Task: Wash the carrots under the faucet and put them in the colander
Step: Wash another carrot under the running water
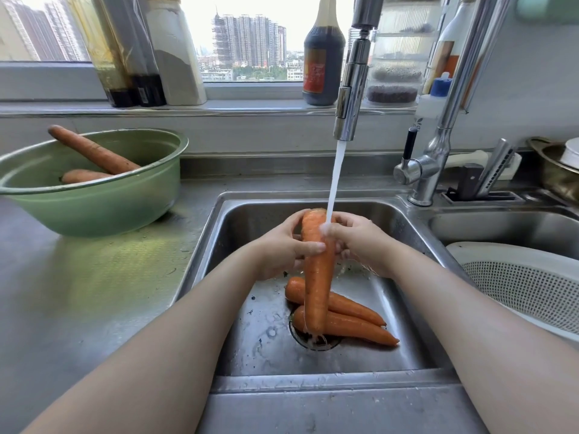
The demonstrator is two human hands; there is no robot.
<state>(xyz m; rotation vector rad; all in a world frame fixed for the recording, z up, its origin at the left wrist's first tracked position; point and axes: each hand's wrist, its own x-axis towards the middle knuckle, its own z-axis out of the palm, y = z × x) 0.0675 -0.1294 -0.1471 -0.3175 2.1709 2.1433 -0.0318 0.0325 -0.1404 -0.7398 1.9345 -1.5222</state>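
Your left hand (282, 245) and right hand (360, 242) both grip one carrot (317, 277), upright under the faucet (351, 89) stream.

No text is legible, even on the sauce bottle (324, 48).

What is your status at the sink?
Left hand and right hand grip one carrot under faucet stream. Two carrots in sink, two in green bowl. Colander shows none. Path clear.

Centre frame: large carrot (318, 270) upright, wet, under running faucet (351, 89). Two carrots (352, 328) lie beneath, lower centre. Two dirty carrots (94, 151) upper left. White colander (526, 283) right edge.
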